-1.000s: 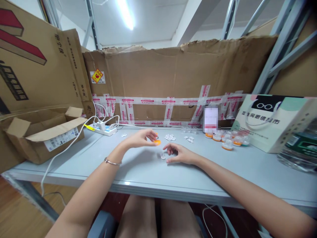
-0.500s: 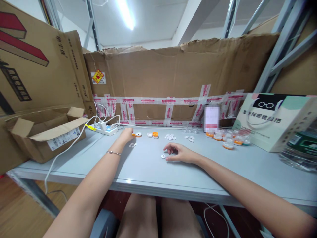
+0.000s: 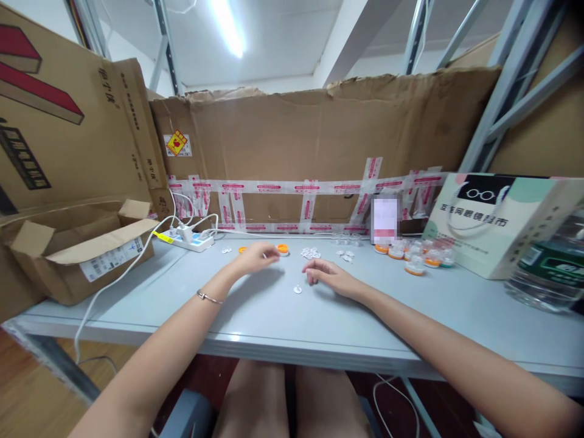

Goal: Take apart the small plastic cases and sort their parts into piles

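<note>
My left hand (image 3: 255, 258) hovers above the table's middle-left, fingertips drawn together; whatever they hold, if anything, is too small to make out. Just behind those fingertips sits an orange-topped round piece (image 3: 283, 249) with a white lower part. Another orange round piece (image 3: 242, 250) is partly covered by the hand. My right hand (image 3: 331, 277) rests low over the table, fingers loosely curled and apart. Left of its fingertips lies a small white disc (image 3: 297, 290) with a raised stub. Behind that hand are a pile of small white parts (image 3: 311, 252) and a smaller white group (image 3: 348, 256).
Clear-domed pieces with orange bases (image 3: 415, 266) cluster at right, near a paper bag (image 3: 474, 225) and a large bottle (image 3: 547, 267). A power strip (image 3: 194, 242) and an open carton (image 3: 77, 274) stand left. Cardboard (image 3: 274, 140) walls the back.
My left hand has moved right from the orange and white pieces at left, in front of the orange-topped piece. My right hand's fingers have curled in and drawn away from the white disc.
</note>
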Demonstrator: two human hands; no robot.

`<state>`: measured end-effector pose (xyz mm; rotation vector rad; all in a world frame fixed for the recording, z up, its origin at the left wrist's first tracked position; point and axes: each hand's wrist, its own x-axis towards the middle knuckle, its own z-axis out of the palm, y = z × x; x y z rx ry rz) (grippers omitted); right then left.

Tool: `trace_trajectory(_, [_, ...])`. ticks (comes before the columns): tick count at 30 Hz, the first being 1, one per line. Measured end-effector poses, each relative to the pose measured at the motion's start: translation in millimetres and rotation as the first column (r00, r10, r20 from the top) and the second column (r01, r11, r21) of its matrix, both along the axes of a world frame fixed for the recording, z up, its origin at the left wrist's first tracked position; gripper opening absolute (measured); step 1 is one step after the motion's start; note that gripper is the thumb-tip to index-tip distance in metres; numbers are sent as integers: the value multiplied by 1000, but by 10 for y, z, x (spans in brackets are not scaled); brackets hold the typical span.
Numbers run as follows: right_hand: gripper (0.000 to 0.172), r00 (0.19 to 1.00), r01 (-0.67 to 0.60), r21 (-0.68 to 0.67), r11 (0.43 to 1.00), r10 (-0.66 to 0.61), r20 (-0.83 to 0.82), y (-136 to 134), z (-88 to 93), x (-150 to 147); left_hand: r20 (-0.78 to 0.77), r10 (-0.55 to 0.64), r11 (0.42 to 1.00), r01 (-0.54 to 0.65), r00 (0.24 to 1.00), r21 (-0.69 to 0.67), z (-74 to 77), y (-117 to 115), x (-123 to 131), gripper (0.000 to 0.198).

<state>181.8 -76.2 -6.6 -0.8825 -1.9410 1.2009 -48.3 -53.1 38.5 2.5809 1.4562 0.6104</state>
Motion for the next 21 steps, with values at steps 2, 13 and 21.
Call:
trace_trajectory(2, [37, 1000, -12, 11, 1000, 12, -4, 2, -2, -2, 25, -283, 951, 284, 959, -121, 25, -159, 162, 13])
trace_trajectory(13, [32, 1000, -9, 19, 1000, 9, 19, 18, -16, 1, 49, -563, 771, 546, 825, -327, 39, 5, 418, 7])
trace_trajectory(21, [29, 999, 26, -24, 999, -25, 38, 12, -23, -10, -78, 51, 996, -56, 996, -74, 378, 518, -709, 17])
